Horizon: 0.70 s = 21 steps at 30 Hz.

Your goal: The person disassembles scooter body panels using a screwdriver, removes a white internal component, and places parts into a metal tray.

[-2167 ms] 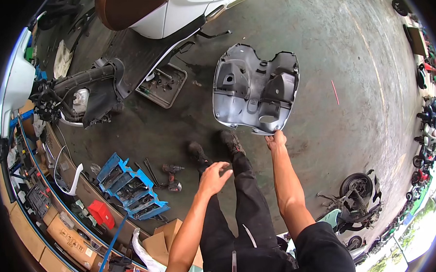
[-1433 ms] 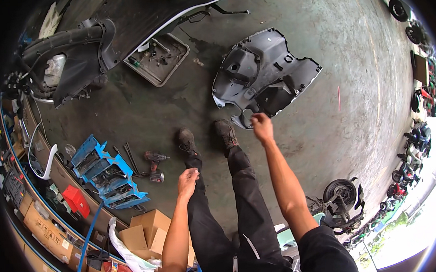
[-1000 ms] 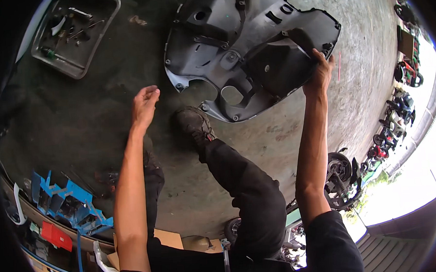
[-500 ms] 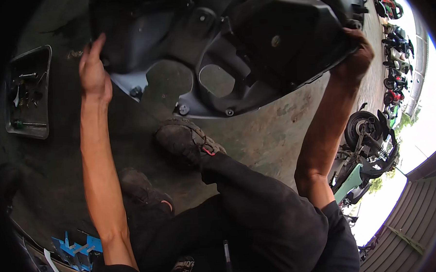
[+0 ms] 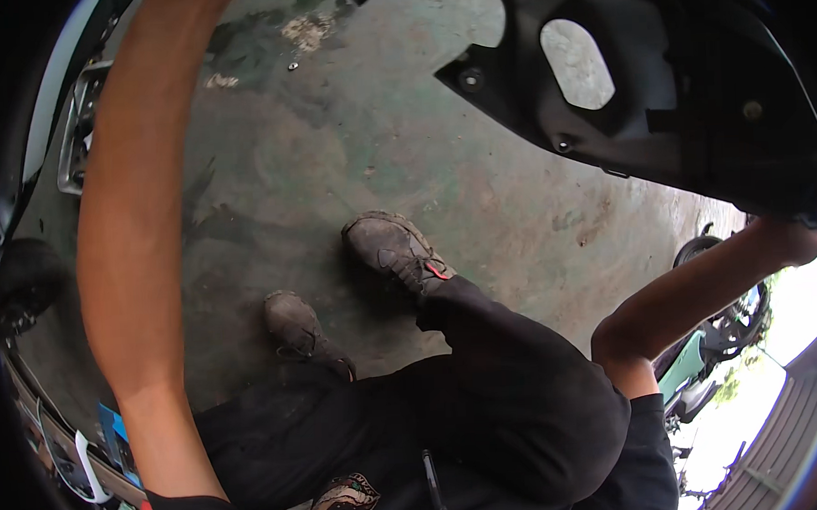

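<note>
A dark molded plastic panel [image 5: 693,78], with an oblong opening and round fixings, is raised across the upper right. My right hand [image 5: 795,234] is at its lower right edge, gripping it, with the fingertips hidden by the panel. My left forearm [image 5: 138,221] stretches up along the left side, and its hand is beyond the top edge of the view.
A metal tray [image 5: 75,142] lies at the left, near a white body part [image 5: 47,116]. My shoes [image 5: 390,251] are on the stained concrete floor [image 5: 313,150]. Blue racks [image 5: 116,436] are at the lower left; a partly dismantled mint scooter [image 5: 682,361] is at the right.
The panel has risen from the floor toward the camera and upper right, gripped by my right hand. My left hand has moved up out of view. The view has shifted.
</note>
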Each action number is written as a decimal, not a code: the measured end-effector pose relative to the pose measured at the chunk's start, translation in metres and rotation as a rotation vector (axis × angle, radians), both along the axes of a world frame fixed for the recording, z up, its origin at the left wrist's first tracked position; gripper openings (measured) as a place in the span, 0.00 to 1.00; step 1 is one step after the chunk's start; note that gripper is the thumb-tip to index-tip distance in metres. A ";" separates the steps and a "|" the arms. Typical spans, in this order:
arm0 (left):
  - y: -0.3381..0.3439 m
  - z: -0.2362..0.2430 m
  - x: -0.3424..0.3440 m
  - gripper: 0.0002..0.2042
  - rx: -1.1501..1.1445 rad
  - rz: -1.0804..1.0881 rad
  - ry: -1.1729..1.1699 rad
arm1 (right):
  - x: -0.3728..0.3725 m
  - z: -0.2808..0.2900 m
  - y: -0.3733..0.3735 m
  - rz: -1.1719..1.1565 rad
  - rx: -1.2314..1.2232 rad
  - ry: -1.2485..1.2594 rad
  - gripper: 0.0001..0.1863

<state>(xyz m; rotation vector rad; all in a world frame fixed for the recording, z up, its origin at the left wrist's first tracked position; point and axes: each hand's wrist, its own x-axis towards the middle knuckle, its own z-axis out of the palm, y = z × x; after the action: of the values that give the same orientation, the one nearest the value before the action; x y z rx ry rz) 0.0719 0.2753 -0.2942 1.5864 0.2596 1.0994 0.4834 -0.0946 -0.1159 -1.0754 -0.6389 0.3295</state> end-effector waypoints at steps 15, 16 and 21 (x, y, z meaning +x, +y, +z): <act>-0.017 -0.167 -0.264 0.27 0.041 0.417 1.467 | -0.202 -0.295 0.071 -0.211 -0.356 0.707 0.22; -0.024 -0.173 -0.271 0.29 0.005 0.429 1.521 | -0.218 -0.292 0.062 -0.084 -0.453 0.768 0.23; -0.051 -0.207 -0.307 0.36 -0.010 0.485 1.672 | -0.249 -0.236 0.024 0.769 -1.012 0.398 0.25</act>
<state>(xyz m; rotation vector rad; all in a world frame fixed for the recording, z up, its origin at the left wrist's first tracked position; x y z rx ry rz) -0.2351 0.2242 -0.5014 2.1162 1.7740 -0.2095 0.2341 -0.0704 -0.3516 -1.6096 -0.4913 1.6182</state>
